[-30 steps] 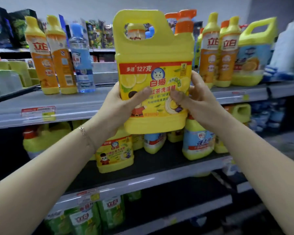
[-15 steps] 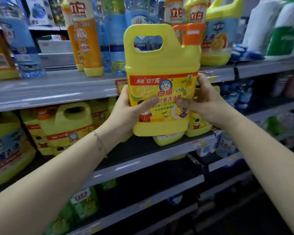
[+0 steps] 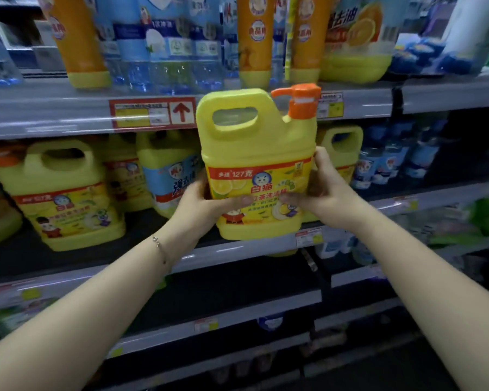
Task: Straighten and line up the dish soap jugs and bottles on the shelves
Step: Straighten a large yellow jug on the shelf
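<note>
We hold the yellow jug (image 3: 254,153) upright between both hands at the front edge of the middle shelf (image 3: 237,251), its label facing us and its orange pump cap (image 3: 299,101) at the upper right. Our left hand (image 3: 201,204) grips its left side, thumb laid across the label; our right hand (image 3: 331,193) clasps the right side likewise. The base seems to hang just above the shelf edge, though we cannot be sure. A matching jug (image 3: 65,193) stands further left on that shelf; orange bottles (image 3: 254,38) stand near the upper shelf's (image 3: 54,114) front edge.
</note>
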